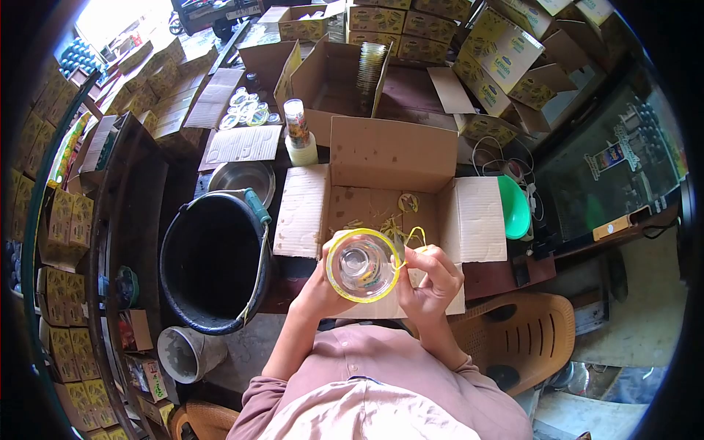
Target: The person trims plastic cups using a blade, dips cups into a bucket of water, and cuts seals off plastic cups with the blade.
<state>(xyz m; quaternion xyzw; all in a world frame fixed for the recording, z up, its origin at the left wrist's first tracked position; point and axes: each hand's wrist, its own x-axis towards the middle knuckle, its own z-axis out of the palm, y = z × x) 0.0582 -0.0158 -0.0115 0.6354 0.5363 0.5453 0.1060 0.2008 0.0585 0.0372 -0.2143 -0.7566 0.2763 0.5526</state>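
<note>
My left hand [320, 290] is wrapped around the side of a clear plastic cup [358, 265] with a yellow rim, its mouth tilted up at me. At the cup's right edge my right hand [433, 284] is closed in a pinch. A thin yellow strip [418, 232] curls up from the rim beside those fingers. Something narrow and greyish shows near the fingertips, too small to name. Both hands are above the near side of an open cardboard box [392, 155]. Inside it lie yellow shreds [355, 223] and a round printed lid [408, 202].
A black bucket [170, 257] stands left, beside a metal bowl [262, 176]. Stacked cups [296, 123] rise behind the box's left flap. A green bowl [515, 207] sits at the right flap. A plastic chair [539, 334] is at lower right. Cartons [499, 51] fill the back.
</note>
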